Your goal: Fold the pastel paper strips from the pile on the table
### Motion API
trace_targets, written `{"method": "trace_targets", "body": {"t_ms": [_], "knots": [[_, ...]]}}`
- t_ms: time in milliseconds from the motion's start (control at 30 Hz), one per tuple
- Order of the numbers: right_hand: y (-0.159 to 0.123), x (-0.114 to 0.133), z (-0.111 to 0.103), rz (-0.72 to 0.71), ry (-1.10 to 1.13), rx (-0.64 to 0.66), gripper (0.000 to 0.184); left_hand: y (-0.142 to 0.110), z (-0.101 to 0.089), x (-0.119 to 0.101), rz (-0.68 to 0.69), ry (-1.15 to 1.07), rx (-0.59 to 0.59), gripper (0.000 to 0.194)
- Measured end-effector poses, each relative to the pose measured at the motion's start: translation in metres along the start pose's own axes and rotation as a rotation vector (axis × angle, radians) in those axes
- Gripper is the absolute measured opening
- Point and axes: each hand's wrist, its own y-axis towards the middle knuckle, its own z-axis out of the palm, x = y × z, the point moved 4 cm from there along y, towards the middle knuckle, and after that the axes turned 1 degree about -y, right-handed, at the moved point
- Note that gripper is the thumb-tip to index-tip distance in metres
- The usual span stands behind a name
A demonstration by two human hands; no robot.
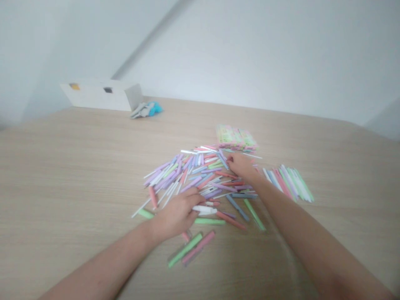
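Left hand: the person's left hand [179, 211] is curled, fingers and thumb closed around white sticks [204, 209].
Right hand: the right hand [242, 165] is bent at the heap's far edge; its grasp cannot be told.
Lined up: a side-by-side row [289, 183], right of the heap.
Left loose: the large mixed heap [192, 182], mid-table.

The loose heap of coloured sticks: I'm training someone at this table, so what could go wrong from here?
Pulling one stick from the heap may drag others, as they cross at many angles. The right forearm passes close to the neat row and might nudge it askew. The nearest green stick and pink stick lie near the left hand and could shift if brushed.
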Motion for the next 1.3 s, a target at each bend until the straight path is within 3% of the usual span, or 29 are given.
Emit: {"method": "trace_targets", "body": {"t_ms": [300,700,867,1100,1300], "knots": [[0.002,0.000,-0.013,0.013,-0.015,0.076,0.020,0.001,0.001,0.001,-0.007,-0.010,0.007,0.039],[0.002,-0.011,-0.016,0.013,0.046,0.032,0.020,0.003,0.001,-0.002,-0.022,0.001,0.019,0.039],[-0.002,0.024,-0.019,-0.154,0.070,-0.040,0.031,0.004,0.000,-0.005,-0.031,0.000,0.037,0.042],[-0.015,0.099,0.000,-0.711,0.152,-0.079,0.043,0.003,0.001,-0.004,-0.017,-0.006,0.040,0.042],[-0.014,0.095,0.014,-0.718,0.104,-0.083,0.043,0.004,0.000,-0.006,0.012,0.003,0.033,0.042]]}}
